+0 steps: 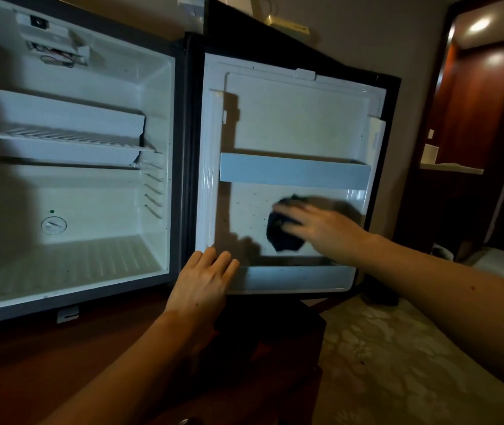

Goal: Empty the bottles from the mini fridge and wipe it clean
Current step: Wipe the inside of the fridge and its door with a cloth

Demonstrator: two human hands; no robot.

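On the open door, lower half: a dark cloth (284,233) is pressed against the speckled inner panel by the right hand (321,228), between the upper door shelf (295,173) and the bottom door shelf (296,277).
Right hand: laid flat over the cloth with fingers extended and blurred; whether any fingers curl round the cloth cannot be told.
Left hand: the left hand (204,280) is rested with straight fingers on the near left corner of the door (299,118), nothing being grasped; the door appears to be steadied by it.
Bottles: none are seen anywhere in the mini fridge (70,167) or on the door shelves, so the emptying is judged to be done; where the bottles were put is not shown.
Cabinet interior: the wire shelf (60,136), the ribbed floor and the thermostat dial (54,225) are seen bare; whether they have been wiped cannot be told.
Door panel: dark specks are visible to the left of the cloth, so this part is judged to be unfinished.
Left to do: the remaining specks, the two door shelves and the upper door panel are judged to need wiping, and possibly the cabinet.
Surroundings: a patterned carpet (398,363) lies near right, and a wooden door (483,118) stands far right.
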